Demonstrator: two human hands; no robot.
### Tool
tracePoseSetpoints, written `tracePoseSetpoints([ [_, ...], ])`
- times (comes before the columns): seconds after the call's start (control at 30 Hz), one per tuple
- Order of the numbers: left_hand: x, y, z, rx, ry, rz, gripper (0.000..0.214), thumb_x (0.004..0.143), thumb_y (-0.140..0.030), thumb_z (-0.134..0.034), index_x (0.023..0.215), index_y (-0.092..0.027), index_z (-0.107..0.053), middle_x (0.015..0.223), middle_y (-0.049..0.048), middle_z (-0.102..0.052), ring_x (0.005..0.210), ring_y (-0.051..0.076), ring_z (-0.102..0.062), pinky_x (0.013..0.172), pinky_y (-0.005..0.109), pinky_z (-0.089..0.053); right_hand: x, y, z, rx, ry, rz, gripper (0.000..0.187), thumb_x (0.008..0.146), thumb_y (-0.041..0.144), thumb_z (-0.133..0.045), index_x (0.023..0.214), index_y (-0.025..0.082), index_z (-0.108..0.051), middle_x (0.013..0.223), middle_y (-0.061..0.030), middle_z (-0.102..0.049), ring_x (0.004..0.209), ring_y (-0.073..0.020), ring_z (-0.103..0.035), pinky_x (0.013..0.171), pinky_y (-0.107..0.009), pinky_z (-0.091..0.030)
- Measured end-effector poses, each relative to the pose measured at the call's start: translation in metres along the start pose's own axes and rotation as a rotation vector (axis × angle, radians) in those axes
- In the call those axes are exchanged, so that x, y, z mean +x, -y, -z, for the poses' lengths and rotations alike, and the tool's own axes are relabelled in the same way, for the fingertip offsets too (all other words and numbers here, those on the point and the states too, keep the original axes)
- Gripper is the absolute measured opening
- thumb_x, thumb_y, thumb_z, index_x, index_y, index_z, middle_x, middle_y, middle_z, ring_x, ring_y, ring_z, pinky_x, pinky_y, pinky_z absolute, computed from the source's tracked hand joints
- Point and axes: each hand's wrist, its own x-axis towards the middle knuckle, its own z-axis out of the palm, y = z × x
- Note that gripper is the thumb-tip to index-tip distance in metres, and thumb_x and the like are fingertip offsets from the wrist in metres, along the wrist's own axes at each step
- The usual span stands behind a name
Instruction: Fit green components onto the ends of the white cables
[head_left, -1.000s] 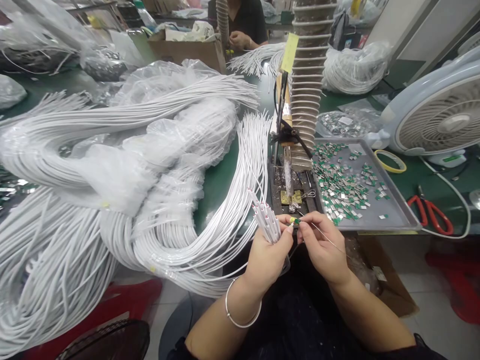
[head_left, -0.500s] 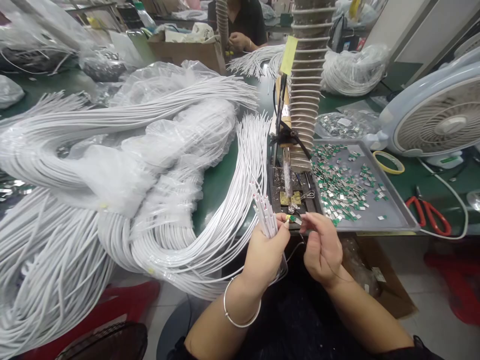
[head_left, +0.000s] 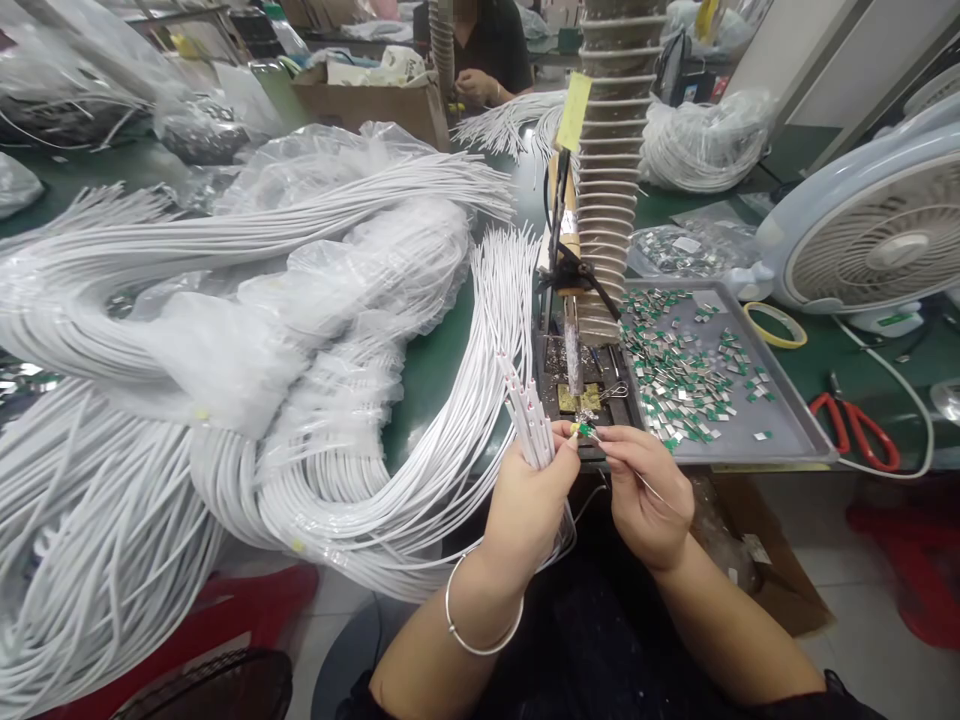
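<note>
My left hand (head_left: 529, 490) is closed round a bunch of white cables (head_left: 531, 425), their cut ends pointing up with reddish cores showing. Between its thumb and forefinger sits a small green circuit board (head_left: 584, 430), just under the tip of an upright soldering iron (head_left: 573, 345). My right hand (head_left: 651, 495) pinches a thin wire (head_left: 651, 488) that runs back across the palm; its fingertips are close beside the board. Whether the wire touches the board or the iron is too small to tell.
Right of the iron lies a grey tray (head_left: 787, 420) of loose green boards. Beyond it are red-handled pliers (head_left: 862, 430), a tape roll (head_left: 776, 325) and a fan (head_left: 892, 230). A ribbed hose (head_left: 611, 170) hangs behind the iron. Bundled white cables (head_left: 337, 480) fill the left. Another person (head_left: 480, 60) sits opposite.
My right hand has turned and its fingers have closed in by the board, with the thin wire now visible along the palm. The board has tilted slightly; the left hand has hardly moved.
</note>
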Motion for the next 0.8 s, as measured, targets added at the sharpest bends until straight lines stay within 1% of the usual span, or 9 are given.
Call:
tracePoseSetpoints([
  [0.1, 0.001, 0.0, 0.0, 0.005, 0.02, -0.017, 0.007, 0.072, -0.016, -0.058, 0.077, -0.016, -0.063, 0.062, -0.0025, -0.055, 0.067, 0.012, -0.053, 0.065, 0.023, -0.039, 0.005, 0.002, 0.0, -0.038, -0.002, 0.015, 0.019, 0.083, 0.01, -0.052, 0.094, 0.023, -0.062, 0.09, -0.0071, -0.068, 0.085, -0.0196, -0.066, 0.072, -0.038, -0.058],
  [0.17, 0.001, 0.0, 0.0, 0.014, 0.029, -0.019, 0.007, 0.073, -0.017, -0.057, 0.077, -0.017, -0.063, 0.062, -0.003, -0.054, 0.064, 0.011, -0.051, 0.062, 0.022, -0.038, 0.006, 0.002, 0.0, -0.043, -0.002, 0.015, 0.02, 0.083, 0.01, -0.053, 0.095, 0.023, -0.062, 0.092, -0.0072, -0.067, 0.086, -0.0192, -0.066, 0.073, -0.038, -0.058],
  [0.27, 0.002, 0.001, 0.001, 0.02, 0.027, -0.016, 0.007, 0.074, -0.016, -0.056, 0.077, -0.017, -0.062, 0.063, -0.0028, -0.054, 0.063, 0.01, -0.049, 0.061, 0.022, -0.037, 0.006, 0.001, -0.001, -0.041, -0.002, 0.012, 0.021, 0.083, 0.009, -0.053, 0.095, 0.023, -0.062, 0.093, -0.0073, -0.067, 0.087, -0.0191, -0.065, 0.075, -0.038, -0.057],
  [0.4, 0.002, 0.0, 0.0, 0.01, 0.023, -0.01, 0.006, 0.073, -0.015, -0.057, 0.076, -0.016, -0.062, 0.067, -0.0017, -0.056, 0.061, 0.009, -0.047, 0.06, 0.022, -0.037, 0.009, 0.002, -0.003, -0.064, -0.013, 0.015, 0.018, 0.084, 0.012, -0.052, 0.092, 0.023, -0.063, 0.091, -0.0072, -0.067, 0.085, -0.0194, -0.065, 0.072, -0.039, -0.057],
  [0.53, 0.003, -0.002, -0.001, 0.005, 0.004, -0.018, 0.004, 0.072, -0.016, -0.059, 0.074, -0.016, -0.062, 0.058, -0.0037, -0.051, 0.058, 0.01, -0.048, 0.057, 0.022, -0.037, 0.013, 0.004, -0.004, -0.085, -0.026, 0.025, 0.016, 0.084, 0.013, -0.052, 0.091, 0.023, -0.063, 0.088, -0.0067, -0.067, 0.083, -0.0192, -0.065, 0.071, -0.038, -0.057],
  [0.63, 0.005, -0.004, -0.002, -0.006, -0.012, -0.032, 0.002, 0.071, -0.015, -0.059, 0.07, -0.016, -0.06, 0.056, -0.004, -0.05, 0.061, 0.011, -0.051, 0.06, 0.022, -0.04, 0.014, 0.004, -0.005, -0.09, -0.034, 0.027, 0.017, 0.084, 0.013, -0.052, 0.091, 0.024, -0.064, 0.088, -0.0058, -0.067, 0.083, -0.019, -0.065, 0.071, -0.038, -0.057],
  [0.73, 0.005, -0.005, -0.003, -0.029, -0.003, -0.054, 0.006, 0.071, -0.014, -0.059, 0.065, -0.016, -0.058, 0.06, -0.0023, -0.054, 0.068, 0.012, -0.054, 0.066, 0.022, -0.043, 0.014, 0.003, -0.006, -0.077, -0.032, 0.03, 0.019, 0.083, 0.011, -0.053, 0.092, 0.024, -0.064, 0.09, -0.0057, -0.066, 0.084, -0.0185, -0.065, 0.072, -0.037, -0.057],
  [0.8, 0.005, -0.004, -0.002, -0.032, 0.0, -0.058, 0.005, 0.072, -0.014, -0.058, 0.067, -0.016, -0.058, 0.063, -0.0018, -0.055, 0.069, 0.011, -0.054, 0.067, 0.021, -0.043, 0.014, 0.002, -0.007, -0.06, -0.028, 0.033, 0.021, 0.082, 0.009, -0.054, 0.094, 0.024, -0.064, 0.092, -0.0061, -0.065, 0.086, -0.0183, -0.064, 0.073, -0.036, -0.056],
])
